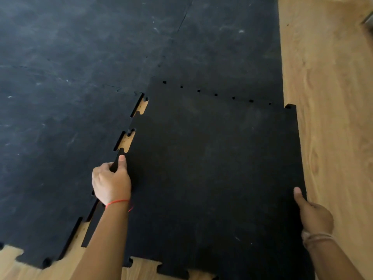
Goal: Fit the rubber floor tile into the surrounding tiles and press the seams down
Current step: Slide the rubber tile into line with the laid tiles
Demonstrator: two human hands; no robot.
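One black rubber tile (212,168), jigsaw edges, left seam gapped

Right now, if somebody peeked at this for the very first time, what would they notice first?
Probably the big black tile in the middle, gripped on both sides: the left hand pinches its left edge, the right hand holds its right edge. Next, the gaps along the left seam, where wooden floor shows between it and the laid tiles.
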